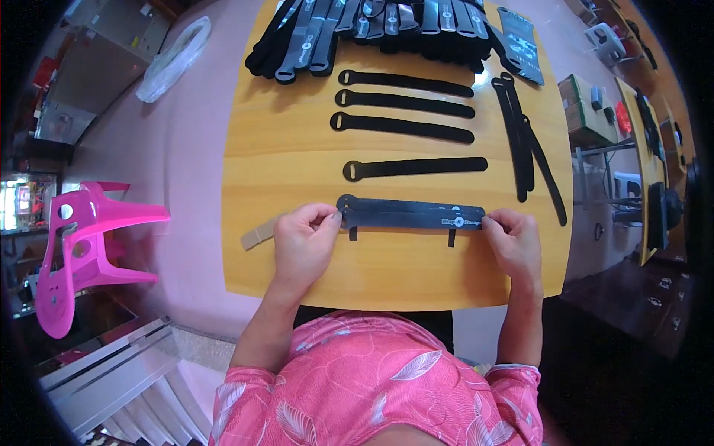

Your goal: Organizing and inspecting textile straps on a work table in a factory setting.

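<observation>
Stretched level between my hands near the table's front is a long black printed card (416, 215), lying along a black strap with a slotted round end. My left hand (303, 241) pinches its left end. At the other end, the thumb and fingers of my right hand (513, 241) are closed on the card's corner. Two short dark tabs (451, 238) stick out below its lower edge. Just beyond lies a single black strap (416, 169), its slotted end to the left. Farther off, three similar straps (405, 128) lie roughly parallel. A tan strip (260, 233) is partly behind my left hand.
A heap of black straps with printed grey cards (390, 22) covers the table's far edge, beside a dark shiny packet (520, 46). Three loose straps (513, 137) lie at the right. A pink stool (89, 241) is on its side on the floor at left.
</observation>
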`<state>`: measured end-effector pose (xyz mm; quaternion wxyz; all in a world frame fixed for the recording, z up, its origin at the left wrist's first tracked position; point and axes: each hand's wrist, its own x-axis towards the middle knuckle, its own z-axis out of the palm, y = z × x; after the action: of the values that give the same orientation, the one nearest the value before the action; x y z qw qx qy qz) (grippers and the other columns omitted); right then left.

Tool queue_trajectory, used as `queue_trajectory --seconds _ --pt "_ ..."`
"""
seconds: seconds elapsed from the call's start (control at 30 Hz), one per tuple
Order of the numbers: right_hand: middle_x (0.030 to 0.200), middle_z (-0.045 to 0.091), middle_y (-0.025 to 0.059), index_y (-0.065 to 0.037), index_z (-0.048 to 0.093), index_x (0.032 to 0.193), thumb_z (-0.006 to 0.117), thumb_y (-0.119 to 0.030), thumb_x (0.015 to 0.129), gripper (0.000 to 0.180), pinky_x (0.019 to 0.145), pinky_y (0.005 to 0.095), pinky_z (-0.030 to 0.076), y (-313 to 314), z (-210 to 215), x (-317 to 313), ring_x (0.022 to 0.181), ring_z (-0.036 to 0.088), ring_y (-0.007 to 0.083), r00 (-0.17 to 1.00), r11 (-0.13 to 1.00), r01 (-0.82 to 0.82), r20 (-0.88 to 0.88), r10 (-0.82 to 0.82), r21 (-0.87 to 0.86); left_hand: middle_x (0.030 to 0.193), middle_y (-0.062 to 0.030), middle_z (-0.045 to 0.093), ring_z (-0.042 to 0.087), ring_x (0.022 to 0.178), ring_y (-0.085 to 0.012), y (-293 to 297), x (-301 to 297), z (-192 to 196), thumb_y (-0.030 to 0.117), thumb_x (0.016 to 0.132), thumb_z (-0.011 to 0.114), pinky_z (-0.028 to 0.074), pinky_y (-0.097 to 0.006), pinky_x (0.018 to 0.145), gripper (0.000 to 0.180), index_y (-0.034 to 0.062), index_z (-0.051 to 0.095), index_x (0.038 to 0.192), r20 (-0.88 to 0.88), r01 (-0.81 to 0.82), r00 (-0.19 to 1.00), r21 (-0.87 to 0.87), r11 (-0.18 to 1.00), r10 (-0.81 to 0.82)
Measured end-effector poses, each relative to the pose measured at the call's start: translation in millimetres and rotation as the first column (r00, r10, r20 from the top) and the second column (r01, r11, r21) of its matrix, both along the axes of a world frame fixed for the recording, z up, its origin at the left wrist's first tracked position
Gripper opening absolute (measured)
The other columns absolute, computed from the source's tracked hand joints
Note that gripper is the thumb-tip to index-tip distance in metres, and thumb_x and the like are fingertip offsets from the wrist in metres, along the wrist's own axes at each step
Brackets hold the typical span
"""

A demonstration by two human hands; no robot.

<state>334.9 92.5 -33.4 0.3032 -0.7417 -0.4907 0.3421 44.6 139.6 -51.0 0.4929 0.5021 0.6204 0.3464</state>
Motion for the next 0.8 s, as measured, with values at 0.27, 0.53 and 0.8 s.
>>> queue_trajectory --seconds 0.27,0.53,0.8 --pt "0.053 0.058 0.0075 0.006 0.066 0.077 0.061 -0.009 0.080 0.016 0.046 0.0276 0.040 2.5 -5.2 -1.9 0.049 0.053 0.0100 0.998 0.997 0.063 -0.002 -0.063 -0.048 0.061 0.0006 0.060 0.050 0.055 -0.0024 3.9 3.9 -7.0 0.001 0.081 0.064 0.039 -0.020 0.048 0.006 -0.0048 0.066 0.080 -0.058 -0.034 0.998 0.004 0.999 0.034" --pt "0.054 0.059 0.0102 0.006 0.066 0.075 0.061 -0.009 0.077 0.016 0.049 0.0287 0.043 4.1 -8.1 -2.5 0.049 0.055 0.0125 0.997 0.996 0.076 0.022 -0.075 -0.042 0.061 0.0004 0.060 0.050 0.053 -0.0027 3.5 10.0 -2.1 0.001 0.079 0.065 0.040 -0.020 0.047 0.006 -0.0050 0.067 0.080 -0.125 -0.073 0.989 0.016 0.997 0.075" --pt "0.056 0.059 0.0147 0.003 0.067 0.075 0.061 -0.011 0.075 0.015 0.050 0.0315 0.045 0.7 -4.2 1.6 0.050 0.059 0.0180 0.994 0.998 0.070 0.085 -0.069 -0.005 0.062 0.0005 0.060 0.050 0.055 -0.0028 5.7 12.4 -5.5 0.001 0.078 0.066 0.040 -0.020 0.049 0.005 -0.0039 0.066 0.078 -0.184 -0.024 0.983 0.039 0.999 0.030"
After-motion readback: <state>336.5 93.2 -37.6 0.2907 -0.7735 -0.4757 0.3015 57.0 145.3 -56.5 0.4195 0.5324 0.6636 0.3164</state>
